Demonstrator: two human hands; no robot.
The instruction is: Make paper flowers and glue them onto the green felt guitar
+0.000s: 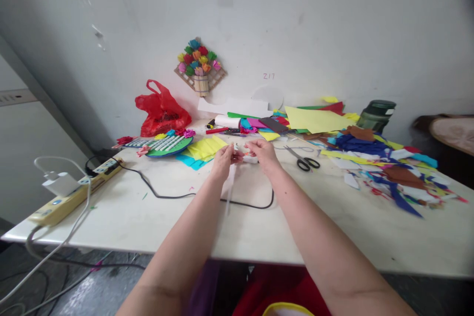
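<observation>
My left hand [226, 159] and my right hand [262, 152] are close together above the middle of the table, fingers bent and closed. Small pale pieces with a touch of orange show at their fingertips, too small to name. Below my left hand a translucent whitish strip [230, 190] hangs toward the table. Just under the fingers of my right hand lies a white object [251, 160], partly hidden. To the right of that hand are black-handled scissors [304, 162] on the tabletop.
A black cord [166, 197] runs from the power strip [62, 205] beneath my forearms. Coloured scraps [400, 175] are heaped at right near a dark green bottle [375, 116]. A green disc with paper flowers [172, 145] and a red plastic bag [162, 108] stand at left.
</observation>
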